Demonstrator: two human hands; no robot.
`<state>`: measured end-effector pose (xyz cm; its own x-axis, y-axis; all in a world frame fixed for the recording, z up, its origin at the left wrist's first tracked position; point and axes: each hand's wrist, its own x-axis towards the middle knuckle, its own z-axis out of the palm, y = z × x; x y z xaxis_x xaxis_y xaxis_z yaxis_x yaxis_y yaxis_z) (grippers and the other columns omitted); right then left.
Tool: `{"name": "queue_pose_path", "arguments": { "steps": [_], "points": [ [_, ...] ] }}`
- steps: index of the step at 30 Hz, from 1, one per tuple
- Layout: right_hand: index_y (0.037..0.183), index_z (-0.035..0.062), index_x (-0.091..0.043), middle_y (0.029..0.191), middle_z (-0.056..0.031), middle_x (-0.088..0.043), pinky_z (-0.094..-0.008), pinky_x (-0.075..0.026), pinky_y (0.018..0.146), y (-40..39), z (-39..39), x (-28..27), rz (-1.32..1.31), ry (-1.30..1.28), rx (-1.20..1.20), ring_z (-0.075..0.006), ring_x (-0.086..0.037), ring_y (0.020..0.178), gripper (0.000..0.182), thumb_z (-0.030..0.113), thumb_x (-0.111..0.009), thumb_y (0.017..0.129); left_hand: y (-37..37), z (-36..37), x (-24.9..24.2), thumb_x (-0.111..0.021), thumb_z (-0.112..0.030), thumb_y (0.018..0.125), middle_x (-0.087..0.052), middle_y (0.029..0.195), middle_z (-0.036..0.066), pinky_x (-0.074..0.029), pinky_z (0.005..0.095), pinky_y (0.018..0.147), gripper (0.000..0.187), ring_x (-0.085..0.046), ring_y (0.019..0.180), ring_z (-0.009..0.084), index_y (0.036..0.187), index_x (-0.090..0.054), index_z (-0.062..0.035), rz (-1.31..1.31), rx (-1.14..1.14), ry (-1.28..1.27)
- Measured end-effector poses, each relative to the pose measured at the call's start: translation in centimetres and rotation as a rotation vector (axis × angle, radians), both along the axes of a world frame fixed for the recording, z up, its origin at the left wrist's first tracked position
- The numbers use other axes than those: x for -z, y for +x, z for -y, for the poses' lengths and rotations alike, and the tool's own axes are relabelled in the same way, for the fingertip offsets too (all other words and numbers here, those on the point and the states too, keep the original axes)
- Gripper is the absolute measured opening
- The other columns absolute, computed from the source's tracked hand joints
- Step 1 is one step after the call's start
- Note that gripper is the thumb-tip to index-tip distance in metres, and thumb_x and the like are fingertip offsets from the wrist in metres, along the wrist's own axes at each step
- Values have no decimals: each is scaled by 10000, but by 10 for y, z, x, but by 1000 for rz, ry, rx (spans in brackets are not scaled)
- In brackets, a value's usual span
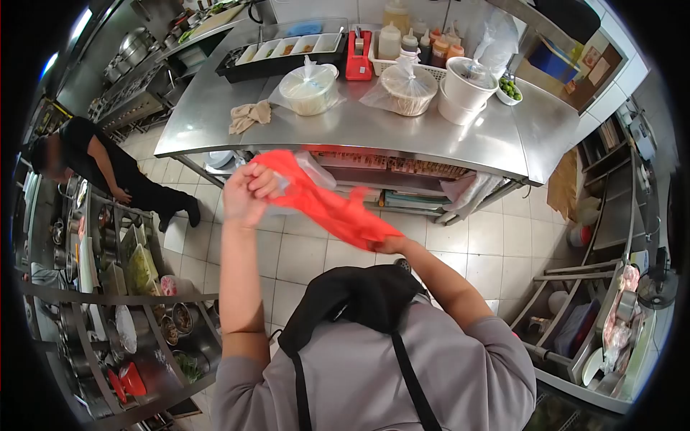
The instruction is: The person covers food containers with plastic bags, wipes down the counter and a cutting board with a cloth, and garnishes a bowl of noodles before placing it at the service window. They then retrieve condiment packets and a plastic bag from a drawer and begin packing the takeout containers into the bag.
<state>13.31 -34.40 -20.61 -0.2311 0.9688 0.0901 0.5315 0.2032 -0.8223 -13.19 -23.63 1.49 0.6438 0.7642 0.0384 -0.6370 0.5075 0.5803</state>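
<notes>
A red plastic bag (327,205) is stretched slantwise in the air between my two hands, over the tiled floor in front of the steel table. My left hand (248,194) is closed on its upper left end, with the fingers curled. Lower and to the right, my right hand (390,244) holds the other end, its fingers partly covered by the bag. On the table beyond are two tubs wrapped in clear bags, one on the left (309,92) and one in the middle (409,90).
The steel table (345,133) carries a beige cloth (249,116), a red tape dispenser (359,55), stacked white tubs (463,93), a basket of sauce bottles and a bowl of limes (509,91). A person in black (108,165) bends over a counter at the left.
</notes>
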Motion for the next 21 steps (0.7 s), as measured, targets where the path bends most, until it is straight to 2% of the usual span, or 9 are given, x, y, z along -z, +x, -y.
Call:
{"name": "queue_pose_path", "arguments": {
  "steps": [2,3,5,6,7,10,13,17,21],
  "points": [
    [807,69,-656,824,-43,-641,-292,-342,916,32,3,28,-133,-596,-493,-187,-568,889,177,180,-523,769,-11,6,0,-489,-115,818,-328,559,-45,-267,228,468,152,-311,471,52,914,-543,-10,-462,-140,25],
    [778,60,-651,813,-40,-638,-277,-359,887,39,2,16,-236,-628,-426,-158,-564,864,187,203,-534,750,-16,11,1,-491,-121,824,-323,561,-53,-225,224,442,172,-300,466,42,941,-547,-9,-693,-210,34],
    [777,56,-646,810,-51,-637,-288,-388,855,43,-12,19,-434,-582,-275,-173,-567,867,203,208,-513,761,-1,20,3,-538,-157,837,-397,596,-48,-275,201,408,328,-341,447,42,1139,-504,-33,-844,-139,222],
    [791,44,-638,829,-63,-636,-289,-402,838,37,-21,12,-225,-464,-286,-181,-570,879,222,229,-515,776,14,28,6,-546,-159,843,-430,610,-41,-316,200,408,382,-380,447,47,1201,-476,-45,-939,-103,339],
    [806,32,-629,848,-76,-634,-291,-416,821,13,-31,-29,-17,-346,-296,-190,-572,890,245,250,-517,792,34,37,12,-543,-160,851,-459,631,-33,-353,199,424,410,-420,461,55,1234,-445,-53,-958,3,444],
    [927,4,-619,922,-100,-629,-293,-427,821,-52,-60,-64,-676,-88,-468,-201,-572,926,352,330,-544,818,79,77,5,-504,-118,873,-547,725,4,-448,201,500,459,-556,562,70,1301,-362,-35,-914,432,561],
    [945,2,-614,936,-103,-626,-295,-425,824,-73,-92,-76,-644,-129,-410,-203,-571,929,362,335,-545,821,70,101,-63,-493,-99,871,-546,682,24,-466,223,500,469,-561,542,78,1306,-343,-12,-674,540,500],
    [968,-1,-607,953,-106,-622,-298,-424,829,-99,-104,-64,-493,-119,-296,-205,-569,933,377,342,-545,826,-15,112,-112,-458,-41,859,-554,662,48,-471,268,500,472,-561,576,101,1305,-320,32,-303,46,492],
    [991,-4,-600,971,-109,-618,-301,-422,833,-108,-79,-51,-333,-78,-307,-208,-567,937,392,349,-546,830,10,83,-53,-474,-109,879,-542,732,12,-408,195,575,407,-515,579,66,1252,-394,32,-832,-261,648]
  ]
}}
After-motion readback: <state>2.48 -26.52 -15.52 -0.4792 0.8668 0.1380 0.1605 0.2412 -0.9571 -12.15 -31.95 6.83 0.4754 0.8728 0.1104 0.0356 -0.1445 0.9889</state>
